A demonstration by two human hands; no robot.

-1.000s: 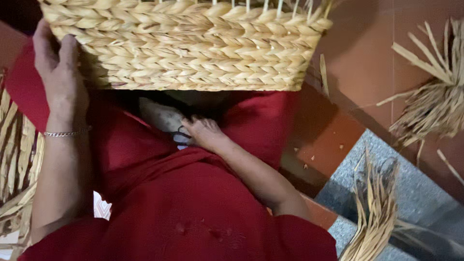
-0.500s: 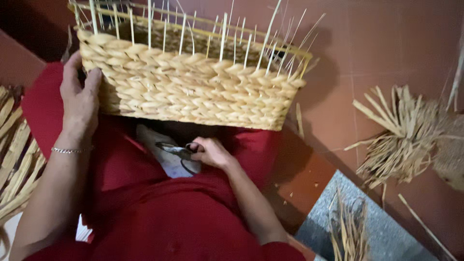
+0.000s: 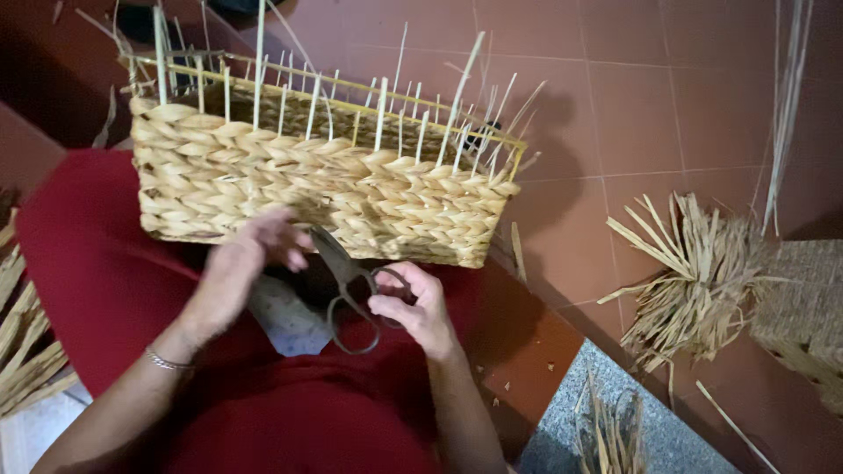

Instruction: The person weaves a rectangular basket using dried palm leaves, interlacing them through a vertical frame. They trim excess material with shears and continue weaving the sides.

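Your right hand (image 3: 420, 307) grips the loop handles of the dark scissors (image 3: 349, 281) at the centre of the frame — blades pointing up-left toward the woven basket (image 3: 325, 184). The basket rests on your red lap, probably for support. Your left hand (image 3: 235, 268) is loosely open — fingertips near the blades, holding nothing.

One woven basket (image 3: 325, 197) and one pair of scissors (image 3: 347, 281) are here. Two hands show: left hand (image 3: 241, 263), right hand (image 3: 413, 303).

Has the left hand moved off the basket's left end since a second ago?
Yes. The left hand left the basket end, now lower, beside the scissors.
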